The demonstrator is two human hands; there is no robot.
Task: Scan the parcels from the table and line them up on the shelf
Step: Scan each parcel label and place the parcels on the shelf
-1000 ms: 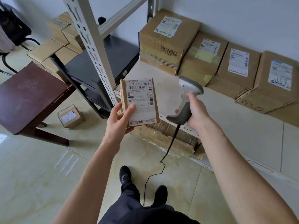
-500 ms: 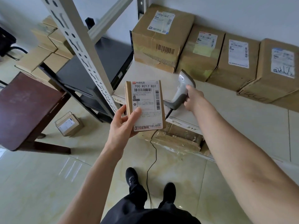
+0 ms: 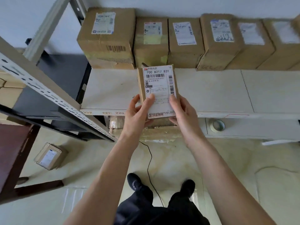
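A small flat cardboard parcel point(image 3: 158, 83) with a white label reading 700 R217 831 is held over the front of the white shelf board point(image 3: 211, 90). My left hand point(image 3: 138, 111) grips its lower left edge, thumb on the label. My right hand point(image 3: 180, 111) grips its lower right edge the same way. Several labelled cardboard boxes point(image 3: 151, 41) stand in a row along the back of the shelf against the wall. The scanner is out of sight; only its black cable point(image 3: 150, 161) trails across the floor.
A grey perforated shelf post point(image 3: 48, 93) slants across the left. A dark red table point(image 3: 11, 153) stands at the far left, with a small parcel point(image 3: 50, 156) on the floor beside it. A roll of tape point(image 3: 216, 125) lies on the lower shelf. My feet point(image 3: 160, 184) stand on pale tiles.
My right hand has let go of the scanner, which is no longer visible, and now grips the parcel beside my left hand. The parcel has moved forward over the shelf edge.
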